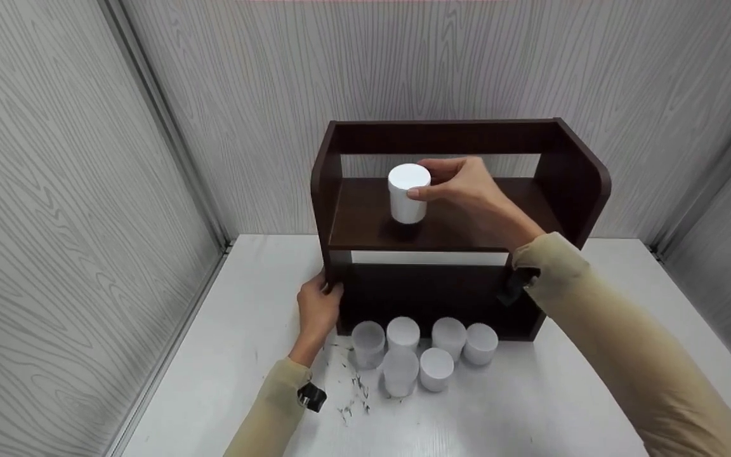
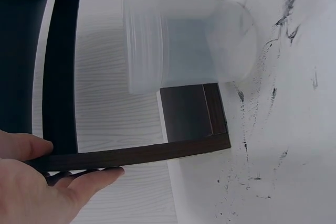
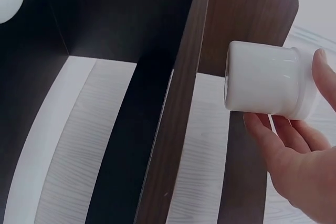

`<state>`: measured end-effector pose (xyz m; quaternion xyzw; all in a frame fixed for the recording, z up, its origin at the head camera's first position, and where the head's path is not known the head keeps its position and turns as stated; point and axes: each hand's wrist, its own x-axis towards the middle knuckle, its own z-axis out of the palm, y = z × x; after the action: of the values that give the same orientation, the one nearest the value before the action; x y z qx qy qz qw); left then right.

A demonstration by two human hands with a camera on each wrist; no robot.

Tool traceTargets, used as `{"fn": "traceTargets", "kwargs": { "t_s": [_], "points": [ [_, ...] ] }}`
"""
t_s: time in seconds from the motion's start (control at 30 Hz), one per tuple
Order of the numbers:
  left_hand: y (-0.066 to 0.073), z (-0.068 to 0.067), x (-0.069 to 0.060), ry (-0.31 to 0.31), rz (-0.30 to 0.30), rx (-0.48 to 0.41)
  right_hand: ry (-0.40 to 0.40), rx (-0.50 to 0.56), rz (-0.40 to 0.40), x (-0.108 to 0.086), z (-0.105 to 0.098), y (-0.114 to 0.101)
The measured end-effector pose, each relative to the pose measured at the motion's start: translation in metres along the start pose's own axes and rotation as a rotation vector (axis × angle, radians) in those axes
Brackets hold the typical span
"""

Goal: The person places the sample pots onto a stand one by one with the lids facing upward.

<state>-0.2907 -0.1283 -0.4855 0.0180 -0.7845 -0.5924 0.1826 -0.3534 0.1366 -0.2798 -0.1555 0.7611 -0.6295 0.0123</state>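
A white lidded jar point(image 1: 408, 202) is held upright by my right hand point(image 1: 470, 187), thumb on the near side and fingers behind. It is over the upper shelf of a dark brown two-tier rack point(image 1: 445, 249); whether its base touches the board I cannot tell. In the right wrist view the jar point(image 3: 265, 77) shows smooth and opaque between thumb and fingers. My left hand point(image 1: 318, 308) grips the front edge of the rack's left side panel; the left wrist view shows thumb and fingers point(image 2: 97, 182) on either side of that panel.
Several white and frosted jars stand in front of the rack's lower tier, among them a frosted one point(image 1: 368, 346) at left and a short white one point(image 1: 436, 369). Black scuffs point(image 1: 356, 387) mark the white table point(image 1: 245, 355). Wood-grain panels point(image 1: 264, 95) enclose the back and sides.
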Motion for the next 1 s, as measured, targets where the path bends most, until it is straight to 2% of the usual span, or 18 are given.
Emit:
{"fn": "traceTargets", "kwargs": {
  "t_s": [0.17,0.3,0.67,0.9,1.0],
  "points": [
    [0.000,0.000,-0.001,0.010,-0.016,0.025,-0.003,0.005,-0.007,0.015,0.005,0.000],
    [-0.001,0.000,-0.001,0.026,-0.006,0.026,-0.004,0.022,-0.020,0.027,0.010,-0.001],
    [0.001,0.000,0.003,0.027,0.002,0.016,-0.002,0.023,0.040,0.055,0.019,0.001],
    [0.001,0.000,0.002,0.022,-0.007,0.014,-0.037,0.079,0.080,0.067,0.026,0.004],
    [0.003,0.000,0.001,0.017,-0.002,0.018,-0.045,0.061,0.073,0.071,0.028,0.004]
  ]
}}
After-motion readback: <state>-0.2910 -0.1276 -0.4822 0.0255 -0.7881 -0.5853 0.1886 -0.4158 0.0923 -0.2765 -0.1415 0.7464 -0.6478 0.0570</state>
